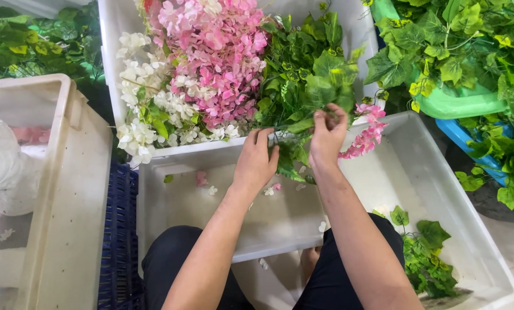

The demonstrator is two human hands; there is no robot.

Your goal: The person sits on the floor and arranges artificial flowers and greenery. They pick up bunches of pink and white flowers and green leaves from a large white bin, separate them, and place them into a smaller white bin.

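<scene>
A person seated over a near-empty white tub (pixel 440 189) works a sprig of artificial greenery (pixel 303 123) with both bare hands, which sit close together just above the tub's far rim. The right hand (pixel 327 138) pinches the leafy stem between thumb and fingers, gripping it at the top; the left hand (pixel 257 161), at nine o'clock from it, has its fingers curled down onto the lower leaves, though whether it is truly clamped on the stem cannot be told. A drooping spray of pink blossoms (pixel 365 135) hangs at three o'clock from the right hand, seemingly joined to the same bunch. By the look of it, the step in hand is assembling or sorting a mixed flower-and-leaf piece, and it appears to be mid-way; the next move would call for a steady hold with one hand while the other sets or frees a stem without shedding petals. At twelve o'clock stands a second white bin (pixel 111 57) heaped with pink hydrangea heads (pixel 217 51) and white flowers (pixel 142 103). Loose petals (pixel 202 178) dot the tub floor, and a leafy vine (pixel 423 252) lies at five o'clock. A green basin of ivy leaves (pixel 469 103) sits at two o'clock; a cream crate (pixel 67 189) at nine.
</scene>
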